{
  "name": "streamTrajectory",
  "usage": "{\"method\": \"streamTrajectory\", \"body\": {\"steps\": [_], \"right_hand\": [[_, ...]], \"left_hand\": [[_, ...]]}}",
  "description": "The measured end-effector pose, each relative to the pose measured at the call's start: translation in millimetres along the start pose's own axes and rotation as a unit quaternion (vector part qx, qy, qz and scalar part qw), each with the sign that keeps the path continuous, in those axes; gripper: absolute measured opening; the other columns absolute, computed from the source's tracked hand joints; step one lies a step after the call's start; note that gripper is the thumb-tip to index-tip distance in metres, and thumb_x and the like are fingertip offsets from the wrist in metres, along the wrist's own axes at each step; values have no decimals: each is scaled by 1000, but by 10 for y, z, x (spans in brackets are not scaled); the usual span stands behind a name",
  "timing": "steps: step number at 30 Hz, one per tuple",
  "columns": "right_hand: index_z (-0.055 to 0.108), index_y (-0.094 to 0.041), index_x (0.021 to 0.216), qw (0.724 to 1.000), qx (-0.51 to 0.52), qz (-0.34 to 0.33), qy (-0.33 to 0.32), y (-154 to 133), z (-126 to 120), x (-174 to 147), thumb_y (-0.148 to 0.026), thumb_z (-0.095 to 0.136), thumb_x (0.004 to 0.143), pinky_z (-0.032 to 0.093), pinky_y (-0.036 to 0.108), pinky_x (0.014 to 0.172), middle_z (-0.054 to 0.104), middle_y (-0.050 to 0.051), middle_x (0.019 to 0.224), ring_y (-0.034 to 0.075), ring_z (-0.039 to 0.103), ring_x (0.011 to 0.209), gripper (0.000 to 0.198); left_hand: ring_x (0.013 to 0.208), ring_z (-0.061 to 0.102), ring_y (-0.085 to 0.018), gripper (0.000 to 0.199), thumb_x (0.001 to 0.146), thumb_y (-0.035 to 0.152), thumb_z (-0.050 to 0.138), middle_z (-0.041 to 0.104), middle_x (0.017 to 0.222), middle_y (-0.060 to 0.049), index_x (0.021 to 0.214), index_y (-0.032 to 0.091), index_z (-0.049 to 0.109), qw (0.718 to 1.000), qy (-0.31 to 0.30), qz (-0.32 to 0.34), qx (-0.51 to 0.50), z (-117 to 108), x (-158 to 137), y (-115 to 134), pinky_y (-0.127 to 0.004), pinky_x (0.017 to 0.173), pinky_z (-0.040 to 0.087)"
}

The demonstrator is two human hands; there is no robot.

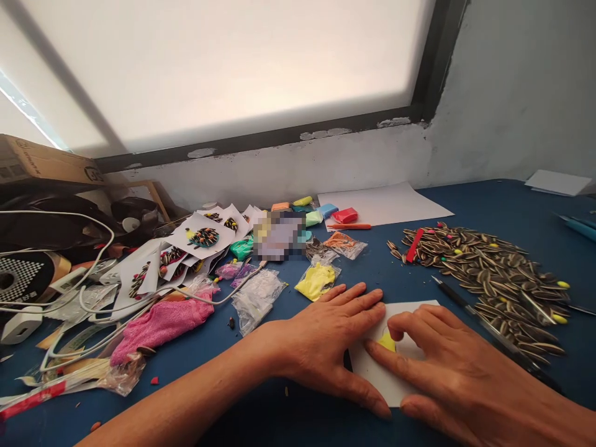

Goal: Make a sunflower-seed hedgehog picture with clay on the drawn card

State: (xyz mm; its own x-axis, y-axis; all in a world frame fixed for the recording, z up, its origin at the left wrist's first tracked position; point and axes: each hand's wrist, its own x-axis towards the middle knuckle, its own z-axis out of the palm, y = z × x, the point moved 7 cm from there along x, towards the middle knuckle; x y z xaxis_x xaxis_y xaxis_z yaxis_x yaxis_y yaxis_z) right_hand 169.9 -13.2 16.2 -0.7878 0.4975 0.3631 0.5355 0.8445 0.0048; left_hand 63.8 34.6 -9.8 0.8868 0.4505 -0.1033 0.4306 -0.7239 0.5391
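Note:
A small white sheet of paper (pixel 372 372) lies on the blue table in front of me, with a flat piece of yellow modelling clay (pixel 387 340) on it. My left hand (pixel 333 341) rests flat across the paper's left side, fingers stretched out and thumb near the lower edge. Over the right side of the sheet is my right hand (pixel 447 366). Its index finger is extended onto the yellow clay, another finger is bent above it, and the thumb stays apart. The clay is partly covered by these fingers.
Sunflower seeds (pixel 488 267) are heaped at right beside a black pen (pixel 454 295). Ahead lie a bag of yellow clay (pixel 319 280), coloured clay packs (pixel 344 215) and a large white sheet (pixel 395 202). Seed-decorated cards (pixel 202 236), a pink cloth (pixel 165 323) and white cables crowd the left.

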Motion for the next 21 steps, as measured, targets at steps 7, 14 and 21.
{"method": "streamTrajectory", "body": {"steps": [7,14,21], "right_hand": [[64,-20,115,1000,20,18,-3,28,4,-17,-39,66,85,48,36,79,64,8,102,23,60,93,35],[67,-26,108,996,53,61,33,98,-31,-152,-21,56,90,47,32,78,58,5,96,20,57,90,22],[68,-24,100,997,61,45,-7,69,2,-56,-23,59,87,49,35,79,63,6,96,21,61,92,15]], "left_hand": [[150,3,-31,105,74,70,68,10,162,-8,154,19,23,1000,-2,-4,1,-14,2,13,-49,122,6],[150,2,-31,105,75,69,67,8,162,-9,154,17,22,1000,-2,0,-1,-12,-3,13,-50,122,6],[149,2,-32,107,74,68,68,9,162,-10,155,18,20,1000,-1,0,-6,-7,0,6,-51,122,6]]}}
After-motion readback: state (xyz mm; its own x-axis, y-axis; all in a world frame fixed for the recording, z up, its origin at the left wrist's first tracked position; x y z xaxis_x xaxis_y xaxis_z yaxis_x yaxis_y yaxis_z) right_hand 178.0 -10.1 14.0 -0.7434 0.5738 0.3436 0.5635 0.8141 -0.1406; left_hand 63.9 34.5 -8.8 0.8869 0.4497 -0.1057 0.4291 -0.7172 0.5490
